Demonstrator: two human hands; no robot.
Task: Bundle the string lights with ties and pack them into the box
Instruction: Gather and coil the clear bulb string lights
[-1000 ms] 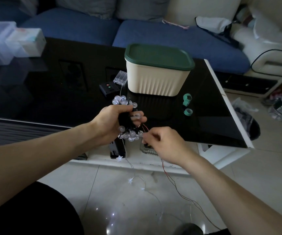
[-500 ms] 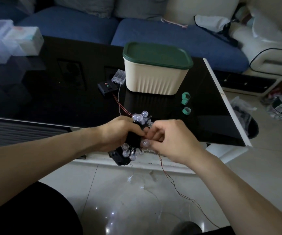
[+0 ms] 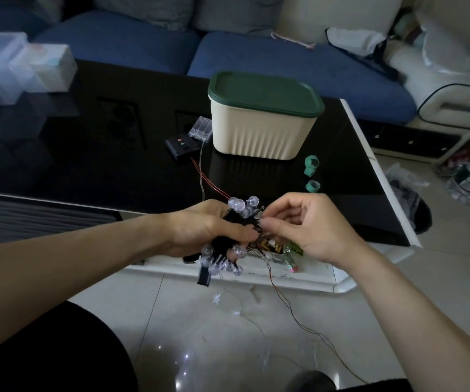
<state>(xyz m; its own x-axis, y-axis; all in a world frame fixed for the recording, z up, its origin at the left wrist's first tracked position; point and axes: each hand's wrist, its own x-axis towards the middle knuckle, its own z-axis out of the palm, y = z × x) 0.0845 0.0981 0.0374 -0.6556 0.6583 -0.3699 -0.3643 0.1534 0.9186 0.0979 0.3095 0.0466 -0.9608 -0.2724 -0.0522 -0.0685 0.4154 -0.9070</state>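
Head view: the left hand [image 3: 200, 230] grasps the string lights [image 3: 229, 244] in front of the box [image 3: 262, 131], bundle running near-to-far. The right hand [image 3: 307, 227] is just beside it — fingers [image 3: 267, 223] pinching the wire, with the ties [image 3: 311, 176] lying beyond it on the desk [image 3: 86, 154].

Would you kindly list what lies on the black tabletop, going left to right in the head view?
Clear plastic boxes → black controller box → clear battery holder → cream box with green lid → green tie rolls.
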